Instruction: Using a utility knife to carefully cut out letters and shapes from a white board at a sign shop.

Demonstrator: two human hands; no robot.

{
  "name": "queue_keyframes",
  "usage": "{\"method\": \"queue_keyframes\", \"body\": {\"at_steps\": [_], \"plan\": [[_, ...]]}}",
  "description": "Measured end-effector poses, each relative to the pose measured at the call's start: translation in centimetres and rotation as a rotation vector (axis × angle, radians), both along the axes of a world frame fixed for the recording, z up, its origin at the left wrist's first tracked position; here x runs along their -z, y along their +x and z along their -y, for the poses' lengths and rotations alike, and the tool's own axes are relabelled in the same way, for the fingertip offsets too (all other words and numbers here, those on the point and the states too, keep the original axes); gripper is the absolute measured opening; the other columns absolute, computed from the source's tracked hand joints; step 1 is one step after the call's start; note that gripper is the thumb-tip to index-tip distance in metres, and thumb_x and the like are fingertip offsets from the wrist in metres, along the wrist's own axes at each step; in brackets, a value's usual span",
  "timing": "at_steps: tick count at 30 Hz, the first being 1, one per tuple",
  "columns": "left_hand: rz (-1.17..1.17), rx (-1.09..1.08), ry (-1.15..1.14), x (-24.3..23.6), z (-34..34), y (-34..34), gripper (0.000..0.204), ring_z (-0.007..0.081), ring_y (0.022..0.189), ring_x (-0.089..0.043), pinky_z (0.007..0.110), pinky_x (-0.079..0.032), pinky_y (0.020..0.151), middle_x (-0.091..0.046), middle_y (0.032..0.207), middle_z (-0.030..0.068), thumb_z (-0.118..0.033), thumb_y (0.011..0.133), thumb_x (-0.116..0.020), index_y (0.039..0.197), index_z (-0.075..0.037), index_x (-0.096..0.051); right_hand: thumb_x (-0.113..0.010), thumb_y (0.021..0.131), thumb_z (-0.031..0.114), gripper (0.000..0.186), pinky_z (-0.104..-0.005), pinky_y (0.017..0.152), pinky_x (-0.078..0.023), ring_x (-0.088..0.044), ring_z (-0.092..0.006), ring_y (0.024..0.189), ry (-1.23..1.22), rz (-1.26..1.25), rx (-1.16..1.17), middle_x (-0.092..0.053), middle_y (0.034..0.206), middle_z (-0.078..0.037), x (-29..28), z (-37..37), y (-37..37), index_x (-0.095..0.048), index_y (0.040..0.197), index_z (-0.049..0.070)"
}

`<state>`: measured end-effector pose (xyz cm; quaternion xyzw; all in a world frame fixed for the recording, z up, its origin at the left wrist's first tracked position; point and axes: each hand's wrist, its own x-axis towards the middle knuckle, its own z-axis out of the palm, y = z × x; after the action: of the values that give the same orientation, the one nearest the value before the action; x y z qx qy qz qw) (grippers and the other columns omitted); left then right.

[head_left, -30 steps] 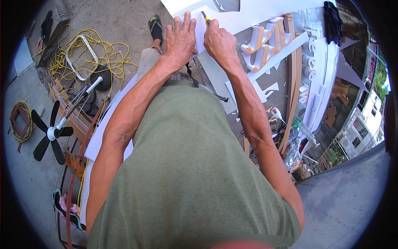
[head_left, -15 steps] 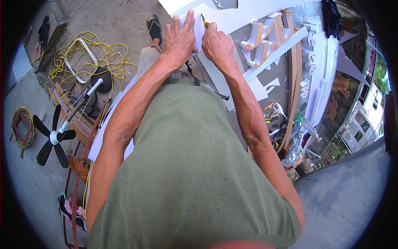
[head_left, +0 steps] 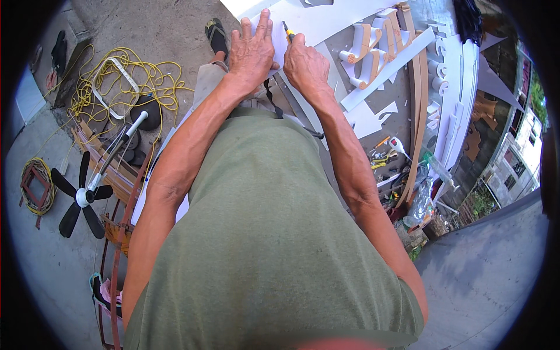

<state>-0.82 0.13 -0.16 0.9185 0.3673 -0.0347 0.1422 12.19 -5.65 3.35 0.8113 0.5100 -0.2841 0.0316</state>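
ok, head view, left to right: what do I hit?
Cord coil → fan → sandal → left hand → right hand holding the cutter → tan-faced letters → black bundle.

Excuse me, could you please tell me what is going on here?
A person in an olive-green T-shirt is bent over a flat white sheet. The left hand lies flat on it, fingers spread, while the right hand grips a slim yellow-and-black hand tool, apparently a cutter, its tip pointing away from the body. Whether the tip touches the sheet is hard to tell. To the right lie curved white-and-tan cut-out shapes.
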Motion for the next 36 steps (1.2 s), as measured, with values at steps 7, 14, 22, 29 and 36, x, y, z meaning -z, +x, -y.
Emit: {"method": "queue_keyframes", "body": {"at_steps": [7,14,22,29,36], "plan": [[0.005,-0.035,-0.037,0.0,-0.1,0.1,0.106,0.0418,0.132,-0.04,0.05,-0.043,0.096,-0.029,0.167,0.0102,-0.041,0.065,-0.092,0.15,0.002,-0.046,-0.07,0.089,0.02,0.034,-0.0519,0.075,-0.056,-0.074,-0.0443,0.084,-0.001,-0.003,0.034,-0.072,0.083,-0.029,0.2,0.7,-0.5,-0.05,0.104,-0.003],[0.006,-0.021,-0.018,0.3,-0.3,0.0,0.104,0.042,0.13,-0.041,0.048,-0.044,0.095,-0.03,0.166,0.0106,-0.039,0.065,-0.091,0.15,0.002,-0.047,-0.064,0.091,0.016,0.026,-0.0527,0.076,-0.056,-0.074,-0.0447,0.081,0.009,-0.024,0.097,-0.072,0.082,-0.029,-0.1,1.1,-1.2,-0.051,0.103,-0.004],[-0.031,0.043,-0.008,0.2,-0.9,-0.2,0.092,0.042,0.129,-0.043,0.051,-0.045,0.097,-0.03,0.166,0.0101,-0.028,0.073,-0.088,0.15,0.001,-0.047,-0.049,0.1,0.022,0.025,-0.0588,0.074,-0.053,-0.071,-0.0486,0.08,0.013,-0.047,0.136,-0.07,0.081,-0.03,0.5,1.7,-1.2,-0.051,0.103,-0.002],[-0.031,0.055,0.044,0.4,-0.8,-0.3,0.088,0.0409,0.128,-0.044,0.051,-0.046,0.094,-0.031,0.165,0.0096,-0.028,0.074,-0.087,0.149,0.0,-0.049,-0.049,0.1,0.022,0.024,-0.0593,0.074,-0.053,-0.071,-0.049,0.08,0.013,-0.061,0.181,-0.07,0.082,-0.031,0.5,1.6,-1.6,-0.05,0.102,-0.001],[-0.029,0.058,0.033,0.4,-0.8,-0.2,0.089,0.0418,0.129,-0.043,0.051,-0.045,0.092,-0.031,0.165,0.0119,-0.028,0.074,-0.087,0.149,0.001,-0.047,-0.05,0.1,0.023,0.024,-0.0592,0.074,-0.053,-0.071,-0.049,0.079,0.0,-0.102,0.236,-0.07,0.08,-0.03,0.2,2.1,-2.3,-0.049,0.103,-0.001]]}}
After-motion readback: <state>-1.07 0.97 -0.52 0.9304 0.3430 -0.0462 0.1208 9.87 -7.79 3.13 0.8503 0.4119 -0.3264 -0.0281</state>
